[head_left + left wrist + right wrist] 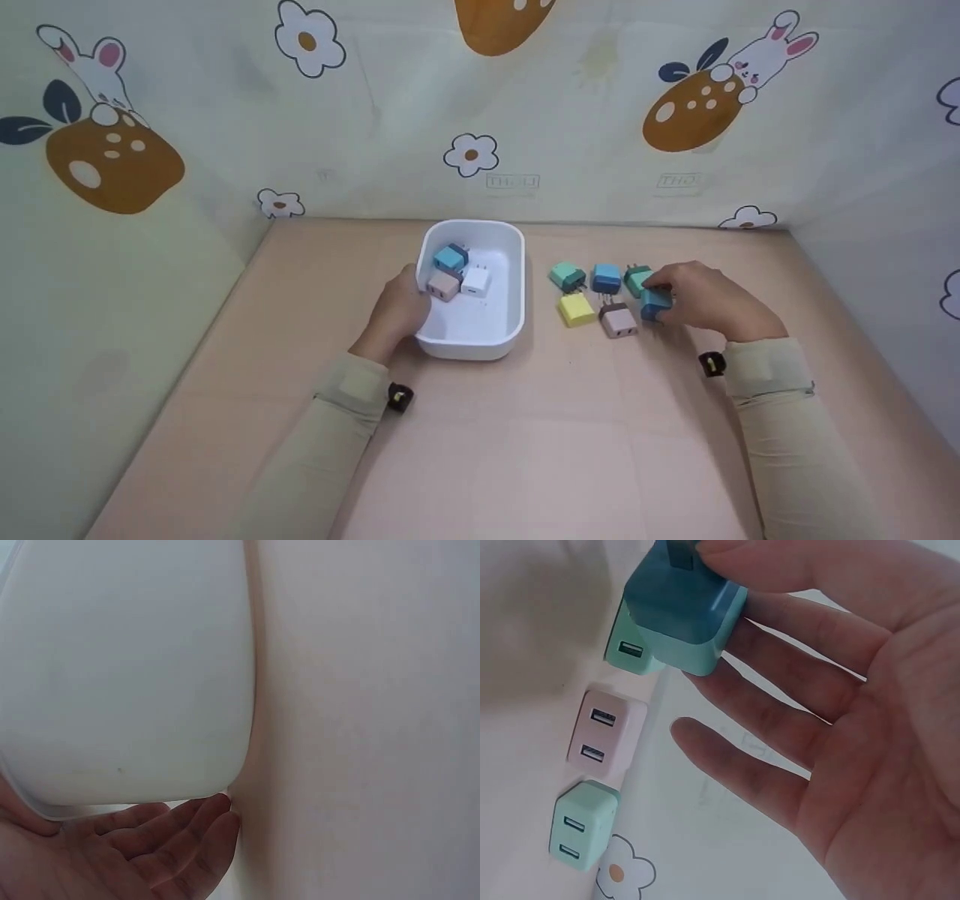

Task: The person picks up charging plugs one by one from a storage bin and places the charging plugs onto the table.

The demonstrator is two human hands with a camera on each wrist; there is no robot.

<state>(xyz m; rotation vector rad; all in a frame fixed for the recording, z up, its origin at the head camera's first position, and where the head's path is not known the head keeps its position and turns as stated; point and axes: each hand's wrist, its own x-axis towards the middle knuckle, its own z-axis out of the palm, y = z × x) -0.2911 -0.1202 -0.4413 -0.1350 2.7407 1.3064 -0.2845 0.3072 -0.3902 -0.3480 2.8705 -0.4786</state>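
My left hand point(403, 306) grips the left wall of a white plastic bin point(471, 349), thumb at the rim and fingers along the outside in the left wrist view. Inside the bin lie a blue charger plug point(450, 259), a pink charger plug point(443, 286) and a white charger plug point(476, 281). On the right, my right hand point(705, 300) pinches a blue charger plug point(655, 304) between thumb and fingers. Seen from the right wrist, this plug point(686, 604) has a dark blue part and a lighter teal part; its other fingers are spread.
Between bin and right hand are a green plug point(567, 276), a blue plug point(606, 278), a yellow plug point(576, 310) and a pink plug point(619, 321). Another green plug point(636, 279) sits beside the held one. A patterned cloth wall point(375, 150) stands behind the table.
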